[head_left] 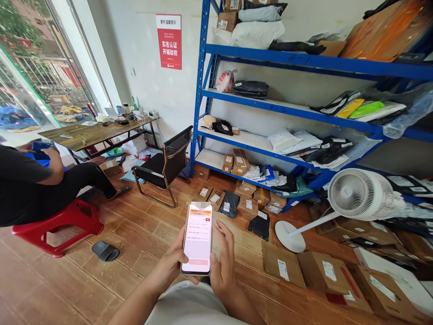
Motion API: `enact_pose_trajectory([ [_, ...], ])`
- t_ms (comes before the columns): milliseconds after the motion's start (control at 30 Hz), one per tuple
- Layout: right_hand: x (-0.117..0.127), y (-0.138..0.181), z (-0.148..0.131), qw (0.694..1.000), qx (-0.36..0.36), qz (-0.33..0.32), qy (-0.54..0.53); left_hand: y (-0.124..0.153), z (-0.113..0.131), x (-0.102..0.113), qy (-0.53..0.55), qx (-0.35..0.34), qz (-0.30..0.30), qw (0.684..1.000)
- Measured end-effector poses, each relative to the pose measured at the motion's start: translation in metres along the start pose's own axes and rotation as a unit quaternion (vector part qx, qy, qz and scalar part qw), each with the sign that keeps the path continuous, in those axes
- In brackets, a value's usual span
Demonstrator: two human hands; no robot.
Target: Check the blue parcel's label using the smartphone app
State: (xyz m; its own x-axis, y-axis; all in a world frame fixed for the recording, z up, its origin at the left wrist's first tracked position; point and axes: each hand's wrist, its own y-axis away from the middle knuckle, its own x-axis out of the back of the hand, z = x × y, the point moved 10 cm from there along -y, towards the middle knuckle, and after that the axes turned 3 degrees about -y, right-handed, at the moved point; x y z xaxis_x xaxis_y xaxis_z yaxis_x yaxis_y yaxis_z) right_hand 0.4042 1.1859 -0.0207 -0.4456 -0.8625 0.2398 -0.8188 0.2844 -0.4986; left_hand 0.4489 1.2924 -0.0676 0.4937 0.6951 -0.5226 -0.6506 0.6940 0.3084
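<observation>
A smartphone (198, 241) with a lit screen is held upright in front of me, tilted slightly back. The screen shows a list with a red button near the top and a pale pink bar near the bottom. My left hand (169, 268) is closed around the phone's lower left side, its thumb at the screen's edge. At the right side, my right hand (223, 264) has its fingers spread and bent. Its thumb is by the phone's lower right edge; whether it touches cannot be made out.
Blue shelving (270, 104) carries bagged and boxed parcels. A white fan (360, 194) stands before it, with cardboard boxes (326, 273) on the floor. Left are a black chair (165, 158), a wooden table (91, 133), a slipper (105, 251) and a person on a red stool (61, 230).
</observation>
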Motion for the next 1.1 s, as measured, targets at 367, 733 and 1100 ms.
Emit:
enact_pose_trajectory([
  [367,0.002,-0.003,-0.014,0.981,0.106,-0.001,0.162,-0.004,0.002,0.001,0.001,0.001,-0.001,1.000],
  [733,-0.022,-0.005,0.058,0.935,-0.249,0.043,-0.248,-0.011,0.002,0.001,-0.033,0.012,-0.008,0.999],
  [1100,-0.035,-0.013,0.070,0.860,-0.367,0.116,-0.335,-0.016,0.003,0.000,-0.103,0.044,-0.014,0.994],
])
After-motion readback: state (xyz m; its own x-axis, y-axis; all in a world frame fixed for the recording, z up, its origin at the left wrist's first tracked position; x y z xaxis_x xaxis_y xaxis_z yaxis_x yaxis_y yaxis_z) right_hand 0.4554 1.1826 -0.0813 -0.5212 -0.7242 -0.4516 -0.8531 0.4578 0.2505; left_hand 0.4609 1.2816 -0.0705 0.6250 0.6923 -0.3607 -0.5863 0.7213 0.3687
